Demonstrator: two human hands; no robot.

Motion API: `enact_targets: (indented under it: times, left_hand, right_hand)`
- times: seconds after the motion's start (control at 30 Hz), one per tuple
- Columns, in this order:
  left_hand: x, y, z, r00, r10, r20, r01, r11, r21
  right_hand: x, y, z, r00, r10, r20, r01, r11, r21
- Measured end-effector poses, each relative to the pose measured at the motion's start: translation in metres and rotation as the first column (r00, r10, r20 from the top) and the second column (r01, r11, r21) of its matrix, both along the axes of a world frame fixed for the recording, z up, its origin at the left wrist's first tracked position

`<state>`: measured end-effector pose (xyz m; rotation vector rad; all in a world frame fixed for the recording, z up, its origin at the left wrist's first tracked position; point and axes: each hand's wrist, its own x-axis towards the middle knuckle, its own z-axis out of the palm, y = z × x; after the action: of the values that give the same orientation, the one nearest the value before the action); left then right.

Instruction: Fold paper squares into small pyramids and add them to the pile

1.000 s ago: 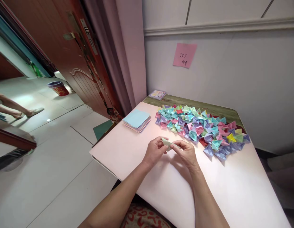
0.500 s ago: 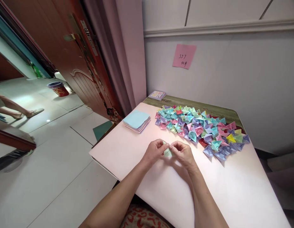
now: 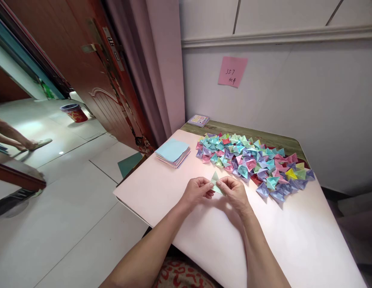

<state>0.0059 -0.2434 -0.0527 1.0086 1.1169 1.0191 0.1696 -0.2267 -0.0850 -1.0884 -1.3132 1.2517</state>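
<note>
A small pale green piece of folded paper is held just above the table, its pointed tip facing away from me. My left hand pinches its left side between thumb and fingers. On the right side, my right hand grips it the same way, the two thumbs close together. Beyond my hands lies a wide spread of folded paper boats in blue, purple, pink, green, red and yellow. To the left of them sits a stack of square paper sheets, light blue on top.
The pale pink table top has a wood-patterned strip along its back, where a small pack of printed paper lies. A pink note is stuck on the wall. At left stand a door and a bin; another person's legs show.
The green paper has turned in my fingers, so its point now shows above my thumbs. Both hands have shifted slightly. At far left, the other person's foot has moved a little left.
</note>
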Motion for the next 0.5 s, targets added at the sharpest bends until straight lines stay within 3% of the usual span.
enact_targets:
  times: [0.3, 0.37, 0.5]
  left_hand:
    - [-0.0098, 0.005, -0.0028, 0.968, 0.078, 0.237, -0.036, 0.984, -0.176]
    - [-0.009, 0.0037, -0.0015, 0.977, 0.086, 0.193, -0.059, 0.988, -0.144]
    - [-0.0024, -0.0003, 0.0013, 0.994, 0.098, -0.057, -0.095, 0.994, 0.052]
  right_hand:
    - [0.0046, -0.0003, 0.0055, 0.978, -0.033, -0.208, 0.017, 0.997, -0.079]
    - [0.0064, 0.0001, 0.0062, 0.977, -0.042, -0.209, 0.022, 0.995, -0.097]
    - [0.0049, -0.0004, 0.0066, 0.989, 0.003, -0.148, -0.026, 0.988, -0.154]
